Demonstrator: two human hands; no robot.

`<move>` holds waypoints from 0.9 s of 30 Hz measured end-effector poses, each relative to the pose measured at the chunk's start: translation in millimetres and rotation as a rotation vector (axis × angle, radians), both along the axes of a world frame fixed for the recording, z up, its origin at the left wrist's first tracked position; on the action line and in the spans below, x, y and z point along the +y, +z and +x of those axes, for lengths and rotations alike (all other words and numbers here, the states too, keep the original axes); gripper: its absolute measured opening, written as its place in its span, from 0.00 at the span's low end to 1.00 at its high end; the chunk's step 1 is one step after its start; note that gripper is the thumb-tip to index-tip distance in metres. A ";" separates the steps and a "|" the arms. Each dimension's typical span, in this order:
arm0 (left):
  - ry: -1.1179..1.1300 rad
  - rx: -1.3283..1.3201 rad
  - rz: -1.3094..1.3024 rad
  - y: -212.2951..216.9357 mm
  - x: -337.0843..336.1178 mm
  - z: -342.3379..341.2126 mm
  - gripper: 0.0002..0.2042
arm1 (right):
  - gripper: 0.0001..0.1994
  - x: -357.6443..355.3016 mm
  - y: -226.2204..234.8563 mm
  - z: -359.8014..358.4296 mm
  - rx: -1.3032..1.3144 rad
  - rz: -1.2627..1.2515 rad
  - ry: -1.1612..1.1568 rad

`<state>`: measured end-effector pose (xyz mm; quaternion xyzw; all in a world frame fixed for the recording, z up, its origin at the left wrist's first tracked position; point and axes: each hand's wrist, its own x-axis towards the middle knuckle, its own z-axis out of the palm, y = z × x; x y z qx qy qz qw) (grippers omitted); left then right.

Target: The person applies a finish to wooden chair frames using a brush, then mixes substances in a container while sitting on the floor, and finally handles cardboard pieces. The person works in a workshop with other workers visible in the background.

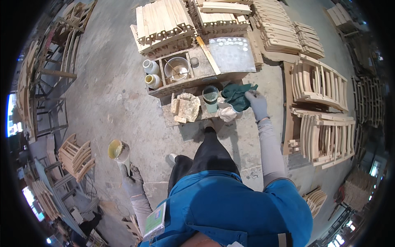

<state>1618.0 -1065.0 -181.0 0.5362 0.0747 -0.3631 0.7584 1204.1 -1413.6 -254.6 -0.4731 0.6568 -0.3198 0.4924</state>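
Observation:
Out to the left, my left hand (133, 181), in a grey glove, is closed around the handle of a small pot (119, 151). Yellowish residue coats the pot's inner wall. My right hand (258, 105), gloved too, has its fingers closed on the edge of a dark green cloth (238, 97), which lies crumpled on a low shelf. A whitish cloth (226, 112) is bunched just below it. To the left of the cloths stand a dark round container (210, 94) and a crusted, pale block (188, 108) with wood scraps on it.
Behind, a wooden bench (181, 85) holds a bucket (177, 68), two white jars (152, 74), a flat grey board (232, 55) and a wooden stick (208, 55). Stacked wooden parts (164, 20) rise beyond it. Slatted wooden frames (319, 82) stand at right, curved pieces (77, 156) at left.

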 end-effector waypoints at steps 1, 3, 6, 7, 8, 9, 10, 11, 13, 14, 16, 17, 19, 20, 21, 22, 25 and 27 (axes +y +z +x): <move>0.013 -0.046 0.067 1.7 -8.9 -10.9 0.14 | 0.24 -6.3 -18.2 -12.1 0.281 0.037 0.107; 0.043 -0.151 0.215 13.4 -29.2 -36.4 0.16 | 0.33 -11.7 -45.5 -16.7 0.825 0.112 0.344; 0.142 0.115 0.086 25.3 -46.6 -52.4 0.14 | 0.47 -20.8 -80.0 -4.5 0.760 0.212 0.342; 0.177 0.129 0.105 29.8 -46.5 -58.4 0.14 | 0.49 -13.0 -91.3 7.8 0.718 0.211 0.314; 0.199 0.149 0.109 31.6 -52.9 -62.4 0.14 | 0.48 -12.4 -99.5 18.3 0.757 0.269 0.329; 0.221 0.169 0.114 32.8 -58.4 -66.3 0.14 | 0.46 -10.8 -107.6 30.4 0.795 0.327 0.344; 0.208 0.170 0.136 34.0 -62.7 -69.5 0.13 | 0.45 -9.3 -117.2 41.0 0.827 0.387 0.365; 0.196 0.170 0.154 34.3 -66.4 -71.8 0.13 | 0.42 -10.1 -125.3 48.1 0.899 0.347 0.369; 0.148 0.098 0.183 36.8 -72.3 -76.1 0.13 | 0.35 -9.6 -135.2 60.5 1.034 0.262 0.380; 0.115 0.032 0.194 33.9 -75.7 -81.9 0.13 | 0.28 -8.4 -136.1 59.8 1.045 0.167 0.448; 0.050 -0.056 0.242 34.8 -80.1 -84.8 0.14 | 0.26 -8.9 -138.9 63.0 0.973 0.003 0.673; 0.089 0.024 0.212 35.9 -82.8 -86.2 0.14 | 0.26 -12.4 -139.7 61.7 0.942 -0.086 0.782; 0.162 0.190 0.150 36.8 -89.9 -85.9 0.14 | 0.24 -20.9 -139.5 52.3 0.724 -0.221 0.892; 0.101 0.092 0.199 36.9 -92.2 -89.1 0.14 | 0.24 -25.4 -138.5 45.4 0.586 -0.281 0.926; 0.042 -0.005 0.250 35.4 -93.5 -95.7 0.14 | 0.24 -29.8 -135.1 40.0 0.444 -0.339 0.959; -0.019 -0.100 0.299 34.9 -95.0 -99.3 0.15 | 0.25 -33.7 -131.0 33.7 0.630 -0.358 1.025; 0.154 -0.039 0.209 46.0 -76.0 -102.2 0.13 | 0.27 -26.6 -86.3 41.9 1.049 -0.107 0.970; 0.246 0.087 0.185 50.9 -63.0 -96.3 0.17 | 0.29 -39.3 -49.2 39.8 0.894 -0.050 0.945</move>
